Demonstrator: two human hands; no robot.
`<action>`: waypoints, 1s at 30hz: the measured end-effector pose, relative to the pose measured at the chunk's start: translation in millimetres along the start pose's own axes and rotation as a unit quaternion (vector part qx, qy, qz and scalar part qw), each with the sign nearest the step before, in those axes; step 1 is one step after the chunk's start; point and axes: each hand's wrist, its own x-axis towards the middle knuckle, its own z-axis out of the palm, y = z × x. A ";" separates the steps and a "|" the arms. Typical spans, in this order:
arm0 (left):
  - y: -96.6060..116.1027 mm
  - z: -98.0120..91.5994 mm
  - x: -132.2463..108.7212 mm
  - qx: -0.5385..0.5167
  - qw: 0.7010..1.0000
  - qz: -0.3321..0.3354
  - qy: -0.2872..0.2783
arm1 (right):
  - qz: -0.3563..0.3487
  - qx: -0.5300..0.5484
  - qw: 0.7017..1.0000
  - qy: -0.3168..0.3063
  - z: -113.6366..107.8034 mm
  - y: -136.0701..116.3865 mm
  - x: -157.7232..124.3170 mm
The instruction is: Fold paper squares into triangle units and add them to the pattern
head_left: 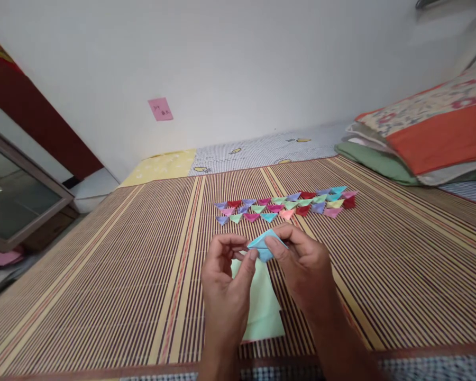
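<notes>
A small folded piece of light blue paper (264, 246) is pinched between both my hands above a striped bamboo mat (103, 275). My left hand (226, 280) grips its left edge with thumb and fingertips. My right hand (303, 264) holds its right side, fingers curled over it. Under my hands lies a pale green paper sheet (264, 312), flat on the mat. Beyond my hands, several small folded paper triangles (285, 205) in purple, red, pink, green and blue lie in rows on the mat.
A stack of folded bedding and a patterned orange pillow (428, 132) lies at the right. A white wall with a pink sticky note (160, 109) is behind. A glass-fronted frame (11, 196) leans at the left.
</notes>
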 end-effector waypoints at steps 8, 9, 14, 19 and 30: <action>-8.4 -4.4 3.4 -0.049 0.996 -0.057 -0.057 | -0.103 -0.076 0.992 0.007 5.3 -8.6 -2.6; -9.3 -5.0 3.6 -0.064 0.995 -0.055 -0.061 | -0.101 -0.073 0.992 0.005 5.2 -8.2 -2.6; -9.1 -7.2 5.7 -0.084 0.991 -0.059 -0.082 | -0.052 -0.021 0.998 -0.022 2.9 -5.0 0.4; -7.3 -8.2 5.7 -0.051 0.995 -0.052 -0.073 | -0.052 0.002 0.998 -0.040 0.5 -5.1 3.3; -5.9 -6.7 2.8 0.051 0.992 -0.044 -0.103 | 0.003 0.015 0.999 -0.048 -2.4 -8.4 3.2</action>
